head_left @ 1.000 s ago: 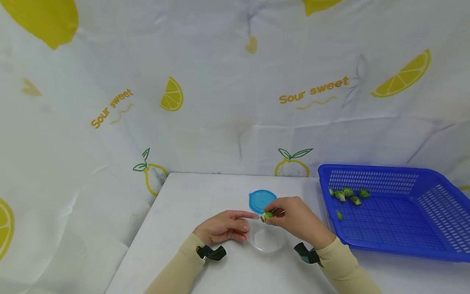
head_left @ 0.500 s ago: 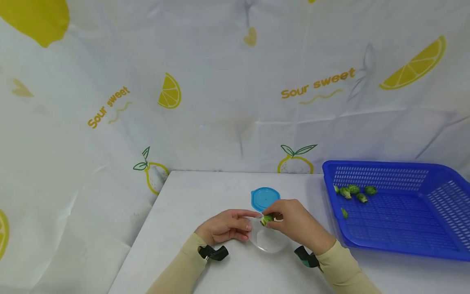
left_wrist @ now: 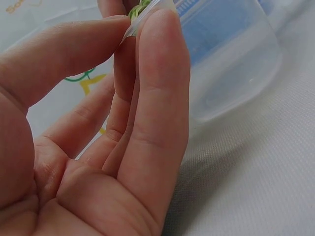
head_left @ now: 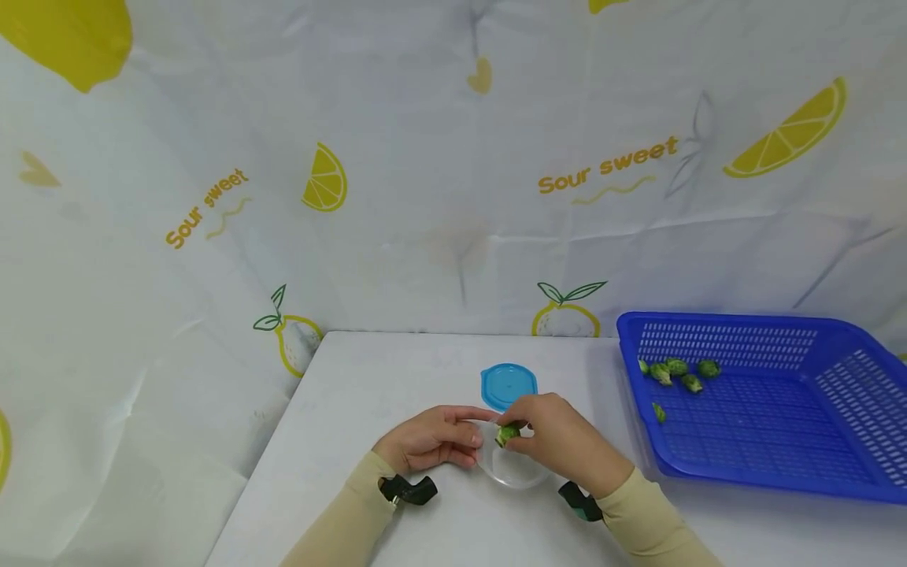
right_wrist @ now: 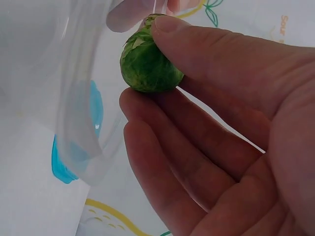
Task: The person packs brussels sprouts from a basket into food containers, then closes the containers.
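Note:
A small clear plastic bowl (head_left: 516, 475) stands on the white table, and my left hand (head_left: 434, 437) pinches its rim from the left. In the left wrist view, thumb and finger meet on the edge of this see-through bowl (left_wrist: 236, 83). My right hand (head_left: 567, 442) holds a green Brussels sprout (head_left: 506, 435) just above the bowl. The right wrist view shows the sprout (right_wrist: 150, 66) between thumb and fingertips, its pale cut end toward the left hand's fingers. A round blue lid (head_left: 509, 383) lies behind the bowl.
On the right stands a blue perforated plastic basket (head_left: 765, 409), with several Brussels sprouts (head_left: 676, 367) and a loose green leaf (head_left: 659, 413) along its left side. Behind the table hangs a white lemon-print sheet (head_left: 425, 197).
My right hand, with the Brussels sprout, has moved slightly left and lower over the bowl. The left hand keeps its grip on the rim. The head view has shifted a little.

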`<state>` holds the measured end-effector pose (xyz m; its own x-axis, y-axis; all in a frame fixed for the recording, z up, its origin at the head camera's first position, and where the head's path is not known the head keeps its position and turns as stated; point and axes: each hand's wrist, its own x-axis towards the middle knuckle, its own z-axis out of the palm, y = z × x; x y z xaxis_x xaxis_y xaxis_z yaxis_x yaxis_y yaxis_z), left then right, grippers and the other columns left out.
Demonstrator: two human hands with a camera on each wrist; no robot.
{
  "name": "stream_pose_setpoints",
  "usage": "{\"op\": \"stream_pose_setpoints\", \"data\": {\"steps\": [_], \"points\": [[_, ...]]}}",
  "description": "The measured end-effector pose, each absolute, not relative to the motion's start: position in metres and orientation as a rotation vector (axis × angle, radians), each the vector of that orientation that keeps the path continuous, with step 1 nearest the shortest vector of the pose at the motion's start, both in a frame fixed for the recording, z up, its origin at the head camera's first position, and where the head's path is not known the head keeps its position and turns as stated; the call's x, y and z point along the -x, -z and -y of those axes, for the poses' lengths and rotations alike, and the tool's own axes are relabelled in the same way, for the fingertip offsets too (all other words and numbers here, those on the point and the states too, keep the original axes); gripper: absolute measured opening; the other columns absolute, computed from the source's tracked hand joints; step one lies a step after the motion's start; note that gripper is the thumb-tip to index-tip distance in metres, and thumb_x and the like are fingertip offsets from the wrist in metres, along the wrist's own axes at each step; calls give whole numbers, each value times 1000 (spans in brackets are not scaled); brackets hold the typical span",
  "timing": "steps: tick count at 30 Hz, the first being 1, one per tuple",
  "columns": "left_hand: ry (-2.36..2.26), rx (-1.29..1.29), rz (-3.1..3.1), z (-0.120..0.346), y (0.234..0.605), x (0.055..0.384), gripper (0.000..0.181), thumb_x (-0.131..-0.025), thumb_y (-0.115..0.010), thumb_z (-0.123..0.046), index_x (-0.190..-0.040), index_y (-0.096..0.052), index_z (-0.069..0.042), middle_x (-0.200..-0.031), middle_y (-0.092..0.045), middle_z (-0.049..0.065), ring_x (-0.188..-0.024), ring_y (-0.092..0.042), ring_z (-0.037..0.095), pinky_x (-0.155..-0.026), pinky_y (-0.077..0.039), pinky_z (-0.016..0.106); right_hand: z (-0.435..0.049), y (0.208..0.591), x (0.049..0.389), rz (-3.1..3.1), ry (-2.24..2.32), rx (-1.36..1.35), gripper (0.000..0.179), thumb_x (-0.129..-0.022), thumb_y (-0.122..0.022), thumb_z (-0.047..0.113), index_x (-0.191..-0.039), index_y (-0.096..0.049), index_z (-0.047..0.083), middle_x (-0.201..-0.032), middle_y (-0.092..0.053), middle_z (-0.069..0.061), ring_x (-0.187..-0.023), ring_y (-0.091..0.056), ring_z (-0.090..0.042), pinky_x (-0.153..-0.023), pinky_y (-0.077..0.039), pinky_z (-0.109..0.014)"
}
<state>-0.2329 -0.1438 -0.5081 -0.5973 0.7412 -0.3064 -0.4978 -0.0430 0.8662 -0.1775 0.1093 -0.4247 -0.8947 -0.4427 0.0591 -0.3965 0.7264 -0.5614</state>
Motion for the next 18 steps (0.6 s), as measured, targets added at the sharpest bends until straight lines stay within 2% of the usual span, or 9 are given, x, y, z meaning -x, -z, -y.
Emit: {"op": "stream_pose_setpoints", "data": {"steps": [13,18], "points": [[-1775,-291,-1346,143,508,232,60,-100,-72,-6,-157,-55,-7,-94,-72,-2,-79,-74,9,-83,-67,26,-105,426,174,-2851,849,721,24,-87,-89,7,-111,-84,7,-103,-81,3,-97,-74,-16,-91,-66,-43],[-1779,-302,-1351,143,508,233,58,-101,-70,-4,-157,-55,-6,-93,-73,-3,-78,-73,9,-82,-67,25,-105,429,175,-2858,843,779,24,-88,-88,7,-112,-83,8,-104,-81,1,-97,-75,-21,-87,-66,-41]]}}
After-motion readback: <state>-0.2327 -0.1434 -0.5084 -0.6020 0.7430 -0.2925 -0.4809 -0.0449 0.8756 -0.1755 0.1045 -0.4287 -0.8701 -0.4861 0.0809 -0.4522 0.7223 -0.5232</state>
